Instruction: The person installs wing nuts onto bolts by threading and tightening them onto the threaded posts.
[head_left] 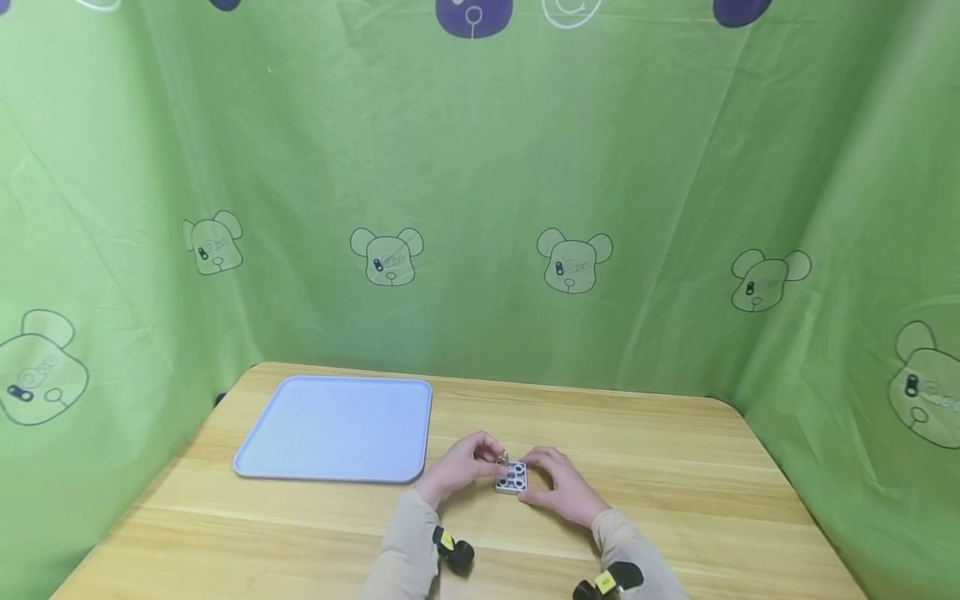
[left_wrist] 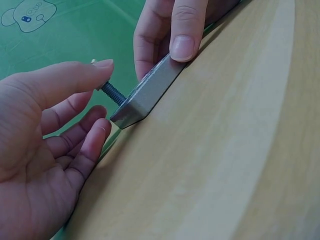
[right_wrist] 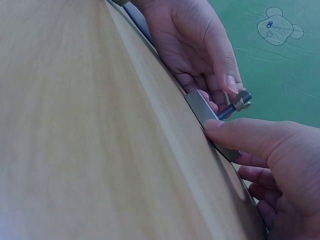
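Observation:
On the table lies a small square metal block (head_left: 512,485) with round holes in its top. A threaded bolt (left_wrist: 114,93) sticks up from it, carrying a brassy slotted nut (right_wrist: 243,101) near its upper end. My left hand (head_left: 459,468) pinches the nut between thumb and fingers, its other fingers loosely curled beside the block; the fingertip contact is partly hidden. From the other side, my right hand (head_left: 564,493) grips the block by its edges, the thumb (right_wrist: 215,125) pressing the near side.
A light blue tray (head_left: 333,429) lies on the wooden table (head_left: 720,500), left of my hands. A green curtain (head_left: 480,317) with bear-head prints surrounds the table's back and sides.

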